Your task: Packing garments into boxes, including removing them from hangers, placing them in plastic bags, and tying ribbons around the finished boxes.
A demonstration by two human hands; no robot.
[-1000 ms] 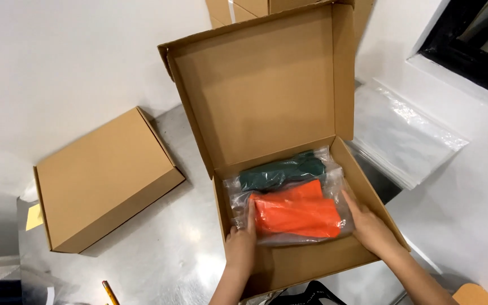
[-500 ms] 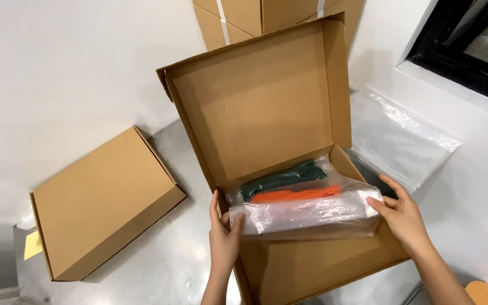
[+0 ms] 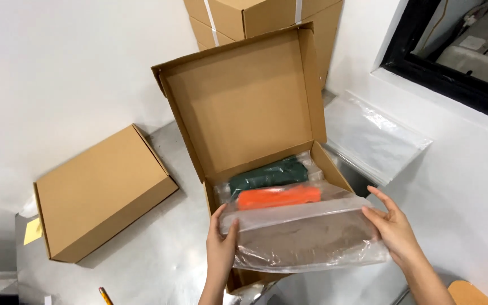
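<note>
Since the earlier frames, the clear plastic bag (image 3: 306, 237) has come up out of the open cardboard box (image 3: 244, 107) and tilted toward the camera, so its flat underside now faces up and the orange bundle (image 3: 279, 197) and dark green bundle (image 3: 268, 175) show only along its far edge.

Head view: both hands are apart, each clamped on 1 side of the bag. The left hand (image 3: 221, 248), at lower centre of the frame, grips the bag's left edge with the thumb on top and the fingers underneath. The right hand (image 3: 392, 229), at lower right, presses its palm and fingers against the bag's right edge. The bag hangs between them, just above the front half of the box, at lower centre of the frame. The box's lid stands upright behind it.

A closed cardboard box (image 3: 100, 192) lies at the left on the shiny metal surface (image 3: 159, 254), well apart from the open one. Flat clear plastic sheets (image 3: 371, 138) lie at the right. Stacked taped cartons (image 3: 255, 17) stand at the top centre. A pencil tip (image 3: 106, 295) shows at the bottom edge.
</note>
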